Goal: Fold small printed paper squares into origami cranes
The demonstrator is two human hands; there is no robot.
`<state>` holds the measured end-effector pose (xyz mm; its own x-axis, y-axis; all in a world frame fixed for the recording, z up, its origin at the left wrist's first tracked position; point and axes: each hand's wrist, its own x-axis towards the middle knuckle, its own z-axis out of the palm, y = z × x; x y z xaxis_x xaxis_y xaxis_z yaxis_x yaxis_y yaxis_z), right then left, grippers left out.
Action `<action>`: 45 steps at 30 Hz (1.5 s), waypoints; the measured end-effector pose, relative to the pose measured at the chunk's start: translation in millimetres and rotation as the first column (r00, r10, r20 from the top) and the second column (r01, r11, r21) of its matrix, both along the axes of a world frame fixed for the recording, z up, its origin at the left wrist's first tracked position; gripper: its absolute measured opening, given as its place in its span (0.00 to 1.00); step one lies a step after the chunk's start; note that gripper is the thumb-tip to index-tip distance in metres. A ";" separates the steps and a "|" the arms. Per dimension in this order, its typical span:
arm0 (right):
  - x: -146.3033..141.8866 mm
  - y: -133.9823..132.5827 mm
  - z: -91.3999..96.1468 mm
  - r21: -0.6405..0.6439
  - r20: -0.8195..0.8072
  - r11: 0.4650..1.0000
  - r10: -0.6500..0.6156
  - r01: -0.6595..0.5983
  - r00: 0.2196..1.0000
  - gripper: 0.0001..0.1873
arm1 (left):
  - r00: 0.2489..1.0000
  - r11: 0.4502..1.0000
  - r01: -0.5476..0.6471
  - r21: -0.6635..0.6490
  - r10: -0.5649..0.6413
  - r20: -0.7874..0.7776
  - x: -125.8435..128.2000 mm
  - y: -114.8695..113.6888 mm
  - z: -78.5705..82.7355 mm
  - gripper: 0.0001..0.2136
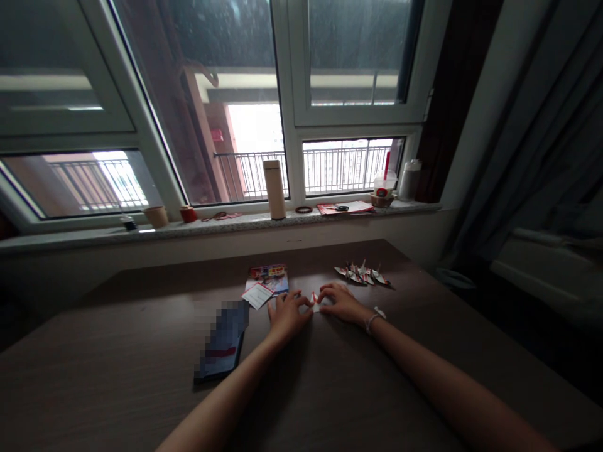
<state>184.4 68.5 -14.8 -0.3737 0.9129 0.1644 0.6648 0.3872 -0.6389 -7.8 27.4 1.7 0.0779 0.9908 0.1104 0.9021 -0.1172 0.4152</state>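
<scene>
A small piece of folded paper, white with a red mark, lies on the table between my two hands. My left hand grips its left side with fingers bent. From the right, the fingertips of my right hand pinch the paper's other side; a bracelet circles that wrist. Parts of the paper are hidden behind the fingers. Beyond my right hand sits a cluster of several folded paper pieces with pointed tips. A white paper square overlaps a colourful printed booklet just past my left hand.
A dark phone-like device, partly pixelated, lies left of my left forearm on the brown table. On the windowsill stand a beige thermos, a cup with a red straw, a white bottle, small pots and scissors on papers.
</scene>
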 end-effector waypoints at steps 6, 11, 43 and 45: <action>8.4 3.8 3.0 -0.054 0.029 0.998 0.039 -0.037 0.999 0.15 | 1.000 0.998 0.024 -0.059 -0.024 0.003 -6.8 4.3 2.7 0.10; 6.2 -0.7 5.1 -0.039 0.029 0.999 0.012 -0.010 1.000 0.14 | 1.000 0.997 0.015 -0.070 -0.016 -0.011 -7.0 4.1 3.9 0.11; 9.0 4.1 4.8 -0.101 0.056 0.994 0.053 -0.047 0.997 0.18 | 1.000 0.997 -0.018 -0.081 0.018 -0.001 -7.5 4.3 -0.3 0.12; 7.9 4.1 4.8 -0.104 0.055 0.994 0.051 -0.045 0.997 0.18 | 1.000 0.996 -0.018 -0.089 0.018 -0.001 -8.5 5.0 -1.1 0.12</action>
